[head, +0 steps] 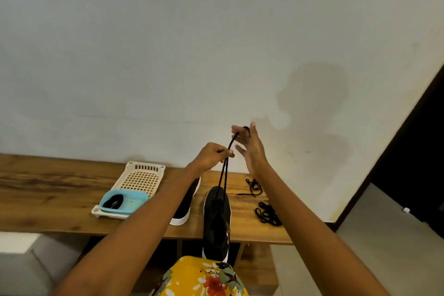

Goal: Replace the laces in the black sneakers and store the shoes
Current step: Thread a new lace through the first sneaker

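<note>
While the left hand (pixel 212 153) pinched two strands of a black lace (pixel 224 170) between thumb and curled fingers, the right hand (pixel 248 145) was raised just beyond it with the lace's upper end looped around its fingers, the palm turned toward the left hand and the other fingers spread. Both strands ran down taut from the hands into the front of a black sneaker (pixel 216 221) with a white sole, which lay lengthwise at the near edge of a wooden shelf (pixel 48 190) and overhung it toward the person. A second black sneaker (pixel 186 202) sat just to its left, partly hidden by the left forearm. Farther left stood a cream plastic basket (pixel 141 175) with a light blue tray (pixel 129 202) in it holding a dark coil. Loose black laces (pixel 266 214) lay on the shelf to the right. Behind everything stood a pale wall (pixel 192 43).
</note>
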